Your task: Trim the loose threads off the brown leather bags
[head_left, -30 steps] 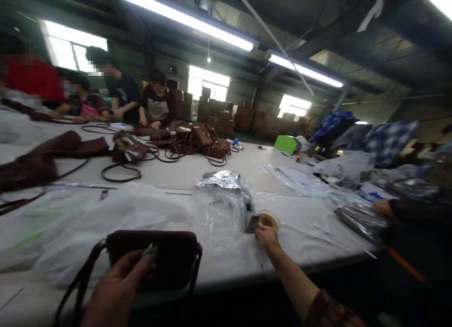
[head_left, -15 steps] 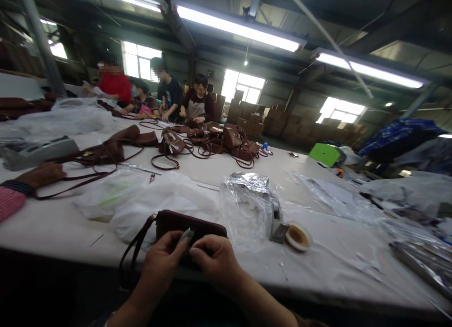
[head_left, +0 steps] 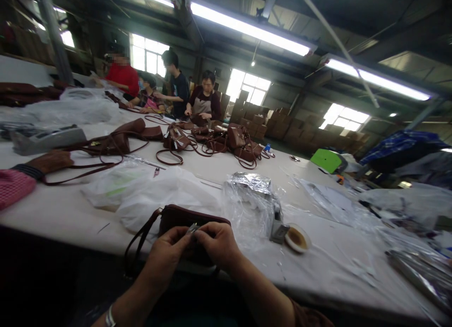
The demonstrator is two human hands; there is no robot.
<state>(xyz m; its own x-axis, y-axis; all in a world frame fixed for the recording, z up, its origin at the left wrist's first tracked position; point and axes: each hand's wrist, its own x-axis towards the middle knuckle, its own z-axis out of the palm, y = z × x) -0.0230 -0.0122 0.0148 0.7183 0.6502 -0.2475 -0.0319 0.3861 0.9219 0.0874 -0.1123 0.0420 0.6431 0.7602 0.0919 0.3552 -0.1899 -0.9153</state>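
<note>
Pinching a small silvery piece (head_left: 192, 228), the left hand (head_left: 166, 252) and right hand (head_left: 221, 244) meet at a dark bag (head_left: 174, 218).
Both are nearly closed around it; the bag is at the tabletop's (head_left: 76, 223) near edge.

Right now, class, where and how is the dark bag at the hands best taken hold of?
Probably by the upper left corner of the dark bag, coming from above and the left, pinching over its top edge: that corner is bare, while the left hand and right hand cover the front's middle.

Head cam, fwd/down, view tilted.
</note>
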